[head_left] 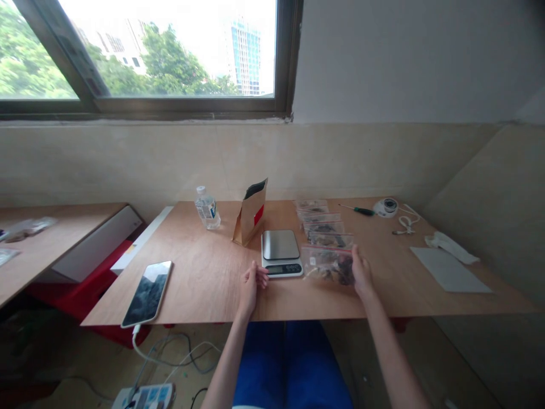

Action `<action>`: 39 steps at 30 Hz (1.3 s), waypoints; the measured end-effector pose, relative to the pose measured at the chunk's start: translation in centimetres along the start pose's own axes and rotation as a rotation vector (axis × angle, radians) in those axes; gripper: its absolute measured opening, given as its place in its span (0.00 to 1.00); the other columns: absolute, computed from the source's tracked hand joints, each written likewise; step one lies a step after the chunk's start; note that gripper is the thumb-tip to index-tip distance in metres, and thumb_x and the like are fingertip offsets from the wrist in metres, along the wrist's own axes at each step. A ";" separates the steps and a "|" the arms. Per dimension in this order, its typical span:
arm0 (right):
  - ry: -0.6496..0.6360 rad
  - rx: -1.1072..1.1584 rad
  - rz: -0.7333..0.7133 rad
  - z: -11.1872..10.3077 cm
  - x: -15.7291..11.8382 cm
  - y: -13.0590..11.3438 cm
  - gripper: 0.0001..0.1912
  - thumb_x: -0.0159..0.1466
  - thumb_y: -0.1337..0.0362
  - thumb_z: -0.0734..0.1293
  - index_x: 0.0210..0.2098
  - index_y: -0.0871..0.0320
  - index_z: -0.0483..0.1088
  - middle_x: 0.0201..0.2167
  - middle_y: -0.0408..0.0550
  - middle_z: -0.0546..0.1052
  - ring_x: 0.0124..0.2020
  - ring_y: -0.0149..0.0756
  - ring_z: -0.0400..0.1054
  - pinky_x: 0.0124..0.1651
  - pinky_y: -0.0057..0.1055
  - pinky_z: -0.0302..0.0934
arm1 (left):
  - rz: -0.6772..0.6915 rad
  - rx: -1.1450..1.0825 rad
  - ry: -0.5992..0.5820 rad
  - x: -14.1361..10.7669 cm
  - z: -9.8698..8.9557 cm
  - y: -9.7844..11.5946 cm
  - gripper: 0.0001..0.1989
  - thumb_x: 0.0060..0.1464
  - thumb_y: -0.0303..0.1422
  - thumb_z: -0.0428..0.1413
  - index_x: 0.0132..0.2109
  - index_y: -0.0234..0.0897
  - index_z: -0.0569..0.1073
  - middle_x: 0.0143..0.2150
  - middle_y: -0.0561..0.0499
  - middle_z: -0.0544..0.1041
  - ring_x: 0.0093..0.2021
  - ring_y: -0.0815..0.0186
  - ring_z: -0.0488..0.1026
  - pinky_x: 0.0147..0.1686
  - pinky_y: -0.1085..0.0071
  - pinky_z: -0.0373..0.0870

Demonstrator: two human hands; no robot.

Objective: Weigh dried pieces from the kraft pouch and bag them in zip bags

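Resealable bag of dried pieces lies flat near the front edge of the counter, long axis crosswise. Right hand, open, touches its right end without gripping. Left hand, half-curled, holds nothing, just beside digital scale.

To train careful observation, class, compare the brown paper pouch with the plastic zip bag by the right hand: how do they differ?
The brown paper pouch stands up, while the clear zip bag lies flat beside the right hand. The pouch is opaque, with a red patch; the zip bag is see-through, showing dark pieces inside. Both rest on the wooden table.
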State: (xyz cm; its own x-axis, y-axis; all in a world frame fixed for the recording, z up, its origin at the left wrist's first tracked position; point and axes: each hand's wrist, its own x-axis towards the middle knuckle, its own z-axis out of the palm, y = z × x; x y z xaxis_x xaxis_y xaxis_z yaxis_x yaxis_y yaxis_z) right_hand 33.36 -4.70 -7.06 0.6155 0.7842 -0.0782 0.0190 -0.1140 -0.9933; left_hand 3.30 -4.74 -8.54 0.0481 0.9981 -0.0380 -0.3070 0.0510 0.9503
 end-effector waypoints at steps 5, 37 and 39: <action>0.187 -0.275 -0.270 -2.3 3.6 0.4 0.36 0.55 0.36 0.56 0.34 0.65 0.71 0.29 0.57 0.75 0.33 0.44 0.68 0.38 0.37 0.61 | -0.011 0.096 -0.050 -0.1 0.3 -0.2 0.26 0.56 0.49 0.47 0.28 0.31 0.75 0.21 0.51 0.70 0.20 0.73 0.65 0.22 0.76 0.59; 0.314 -1.056 -0.752 3.7 0.8 4.0 0.20 0.63 0.64 0.55 0.52 0.65 0.67 0.51 0.61 0.70 0.48 0.48 0.63 0.51 0.42 0.54 | 0.026 -0.028 0.068 0.6 -0.3 -0.6 0.23 0.54 0.48 0.48 0.28 0.31 0.74 0.21 0.52 0.69 0.21 0.73 0.64 0.23 0.76 0.59; 0.314 -1.050 -0.752 3.7 0.7 3.9 0.21 0.63 0.65 0.55 0.52 0.65 0.66 0.51 0.62 0.70 0.48 0.48 0.63 0.51 0.42 0.54 | 0.027 -0.023 0.070 0.6 -0.3 -0.5 0.24 0.54 0.49 0.48 0.27 0.31 0.73 0.21 0.52 0.69 0.21 0.73 0.64 0.23 0.76 0.59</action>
State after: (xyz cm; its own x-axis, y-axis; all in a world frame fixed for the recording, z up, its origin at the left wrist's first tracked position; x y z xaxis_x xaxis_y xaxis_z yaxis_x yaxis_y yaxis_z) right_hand 30.94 -2.29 -11.34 0.3389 0.7062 0.6217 0.9407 -0.2422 -0.2377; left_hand 3.23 -4.20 -9.13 -0.0267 0.9990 -0.0347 -0.3289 0.0240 0.9441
